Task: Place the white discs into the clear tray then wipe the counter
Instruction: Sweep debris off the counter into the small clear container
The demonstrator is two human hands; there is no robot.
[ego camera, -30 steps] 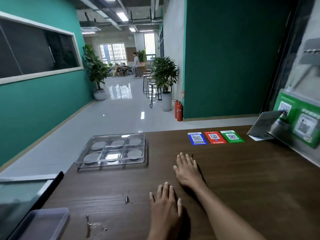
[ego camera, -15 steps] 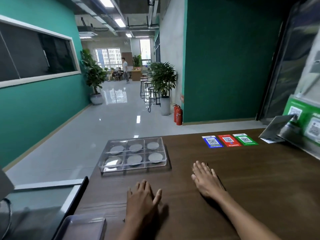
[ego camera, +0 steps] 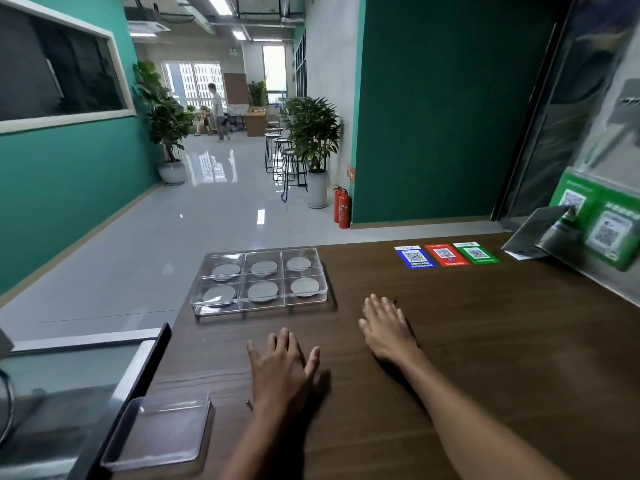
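A clear tray (ego camera: 322, 276) with several compartments stands at the far left of the dark wooden counter (ego camera: 485, 341). Each compartment holds one white disc (ego camera: 262, 291). My left hand (ego camera: 282, 370) lies flat on the counter, fingers spread, a short way in front of the tray. My right hand (ego camera: 386, 327) also rests flat on the wood, to the right of the tray. Neither hand holds anything.
A clear plastic lid (ego camera: 159, 433) lies at the near left edge, beside a small metal bit (ego camera: 248, 404). Three QR stickers (ego camera: 446, 254) sit at the far edge. A green QR stand (ego camera: 602, 230) and a grey card holder (ego camera: 540, 233) stand at the right.
My left hand has slid left across the counter, over the small debris. The view has swung left, so the tray sits nearer the middle. My right hand stays flat.
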